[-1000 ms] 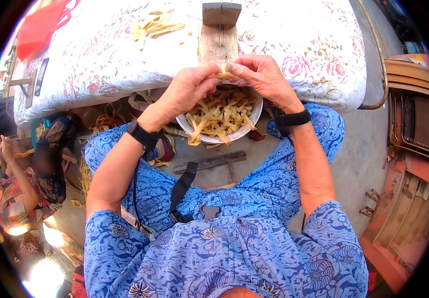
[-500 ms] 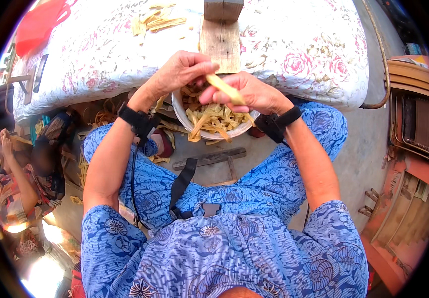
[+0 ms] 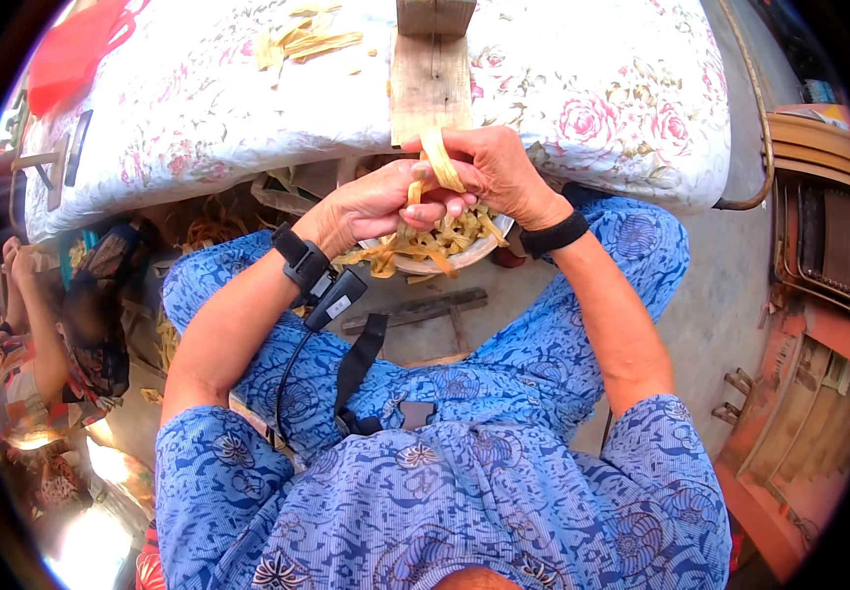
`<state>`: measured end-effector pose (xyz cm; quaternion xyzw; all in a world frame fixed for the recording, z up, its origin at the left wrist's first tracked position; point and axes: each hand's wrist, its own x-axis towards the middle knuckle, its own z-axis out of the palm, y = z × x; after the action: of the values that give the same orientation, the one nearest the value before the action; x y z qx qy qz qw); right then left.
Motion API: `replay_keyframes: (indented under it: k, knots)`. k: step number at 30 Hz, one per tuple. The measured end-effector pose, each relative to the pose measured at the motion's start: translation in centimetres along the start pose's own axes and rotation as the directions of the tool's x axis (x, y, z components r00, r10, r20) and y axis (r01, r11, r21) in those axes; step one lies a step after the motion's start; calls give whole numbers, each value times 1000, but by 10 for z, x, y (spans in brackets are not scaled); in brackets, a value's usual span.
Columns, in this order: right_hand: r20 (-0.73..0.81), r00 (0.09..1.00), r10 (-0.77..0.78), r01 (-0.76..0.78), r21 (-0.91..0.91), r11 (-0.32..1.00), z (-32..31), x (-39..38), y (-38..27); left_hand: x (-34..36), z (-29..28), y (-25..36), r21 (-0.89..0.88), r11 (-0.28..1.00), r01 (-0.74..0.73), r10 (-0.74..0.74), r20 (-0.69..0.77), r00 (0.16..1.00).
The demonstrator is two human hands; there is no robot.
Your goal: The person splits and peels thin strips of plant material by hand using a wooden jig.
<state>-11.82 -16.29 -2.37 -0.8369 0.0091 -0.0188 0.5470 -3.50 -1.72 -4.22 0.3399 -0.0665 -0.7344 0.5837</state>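
A pale yellow flat strip [image 3: 439, 160], like dried leaf, is bent into a loop between my hands above a bowl. My right hand [image 3: 505, 175] is closed on the loop, with the strip passing over its fingers. My left hand [image 3: 378, 205] pinches the strip's lower part, and its fingertips meet those of the right. Below them the white bowl [image 3: 464, 260] holds several folded yellow strip pieces [image 3: 459, 232], some hanging over its rim. My hands cover much of the bowl. Both wrists wear black straps.
Ahead is a flowered cloth-covered table [image 3: 597, 118] with a wooden block stand [image 3: 432, 84] at its edge. Loose yellow strips [image 3: 309, 41] and a red bag [image 3: 71, 57] lie on it. A wooden bar [image 3: 415, 311] is on the floor. Another person [image 3: 36, 364] sits at left.
The strip stretched between my hands has become a loop. My left hand has come down and right to meet the right hand, which has turned and risen slightly.
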Motion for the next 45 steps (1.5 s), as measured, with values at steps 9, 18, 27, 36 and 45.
replay_keyframes:
  k: [9, 18, 27, 36, 45]
  knots:
    - [-349, 840, -416, 198, -516, 833, 5, 6, -2, -2, 9, 9, 137, 923, -359, 381, -431, 818]
    - [-206, 968, 141, -130, 64, 989, 4, 12, 3, -9, 15, 8, 538, 754, -376, 614, -374, 695]
    - [-254, 900, -355, 221, -436, 873, 11, 8, -7, -7, 26, 11, 745, 587, -317, 732, -321, 601]
    - [-534, 845, -12, 251, 377, 891, -10, 21, -9, -11, 28, 26, 90, 842, -532, 528, -340, 778]
    - [-15, 940, 342, -233, 703, 672, -18, 18, -7, -22, -1, 29, 112, 935, -337, 354, -216, 910]
